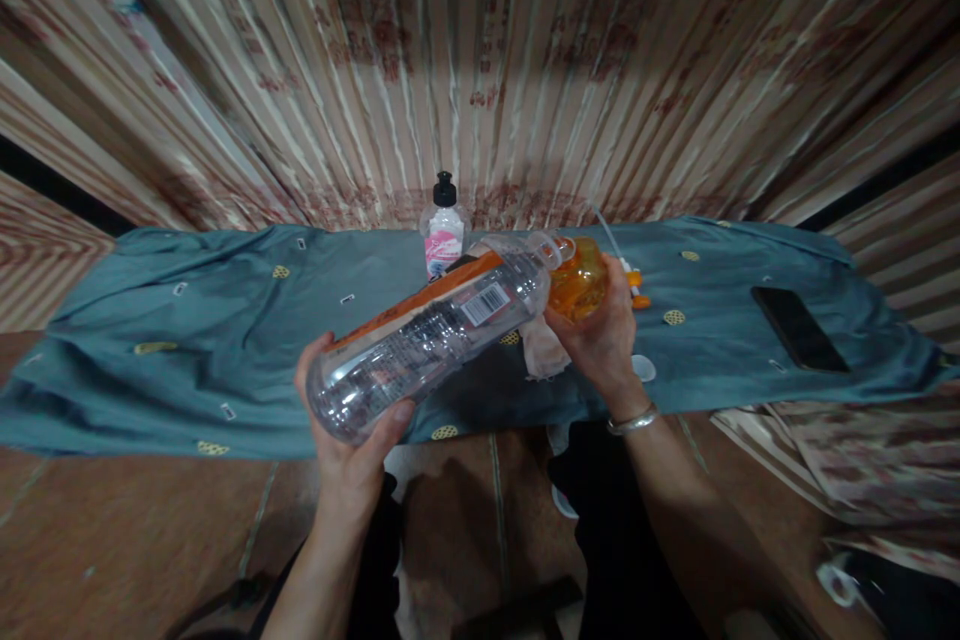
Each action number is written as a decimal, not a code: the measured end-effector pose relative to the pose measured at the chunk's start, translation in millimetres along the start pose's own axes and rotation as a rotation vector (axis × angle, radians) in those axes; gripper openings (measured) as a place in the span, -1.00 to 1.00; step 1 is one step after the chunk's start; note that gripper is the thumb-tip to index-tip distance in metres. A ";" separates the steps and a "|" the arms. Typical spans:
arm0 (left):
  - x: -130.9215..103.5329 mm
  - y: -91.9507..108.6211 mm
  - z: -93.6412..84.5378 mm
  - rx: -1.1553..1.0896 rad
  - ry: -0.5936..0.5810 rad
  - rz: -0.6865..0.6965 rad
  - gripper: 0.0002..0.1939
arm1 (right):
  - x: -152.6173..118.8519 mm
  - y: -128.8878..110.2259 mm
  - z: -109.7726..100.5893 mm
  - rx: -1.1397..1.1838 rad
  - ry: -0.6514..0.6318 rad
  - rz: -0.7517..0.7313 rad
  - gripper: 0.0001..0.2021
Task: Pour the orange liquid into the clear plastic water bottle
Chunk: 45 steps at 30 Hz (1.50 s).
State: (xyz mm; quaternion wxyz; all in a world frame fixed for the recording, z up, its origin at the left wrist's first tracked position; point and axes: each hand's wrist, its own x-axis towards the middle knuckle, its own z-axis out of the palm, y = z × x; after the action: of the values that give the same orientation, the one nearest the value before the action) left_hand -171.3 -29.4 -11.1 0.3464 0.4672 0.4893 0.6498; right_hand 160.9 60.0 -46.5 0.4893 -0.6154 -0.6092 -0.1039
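Observation:
A large clear plastic bottle (pixel 427 340) with an orange label and a barcode is tilted, its mouth pointing right and up. My left hand (pixel 349 440) grips it round the base. In my right hand (pixel 604 335) is a smaller bottle of orange liquid (pixel 579 280), its top at the big bottle's mouth. Whether any liquid flows between them I cannot tell. Just right of that hand lies an orange and white pump head (pixel 636 288) with a thin clear tube. A pale cloth (pixel 544 350) is partly hidden under my right hand.
A clear bottle with a black pump and pink label (pixel 444 235) stands at the table's back edge, before pleated curtains (pixel 480 70). A black phone (pixel 799 328) lies on the right of the teal tablecloth (pixel 225 340). A small white round lid (pixel 643 368) sits near the front edge.

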 end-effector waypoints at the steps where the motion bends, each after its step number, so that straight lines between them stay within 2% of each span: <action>1: -0.4 -1.0 -1.2 -0.022 -0.013 -0.020 0.05 | 0.0 0.6 -0.2 0.006 -0.010 0.004 -0.02; 5: -1.4 -4.5 -4.3 -0.053 -0.019 -0.062 0.08 | -0.6 1.5 0.0 0.028 -0.030 0.008 -0.01; 31: -1.4 -4.8 -4.7 -0.106 -0.038 -0.019 0.05 | -2.7 2.6 1.0 0.027 -0.017 0.008 0.01; 45: -0.2 -5.0 -3.3 -0.076 -0.014 -0.045 0.10 | -2.1 2.3 0.7 0.016 -0.018 0.004 0.00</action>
State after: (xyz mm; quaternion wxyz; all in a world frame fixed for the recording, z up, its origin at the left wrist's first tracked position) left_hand -174.3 -29.2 -16.2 0.3819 0.4469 0.4723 0.6568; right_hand 162.0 59.6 -49.5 0.4888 -0.6135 -0.6133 -0.0925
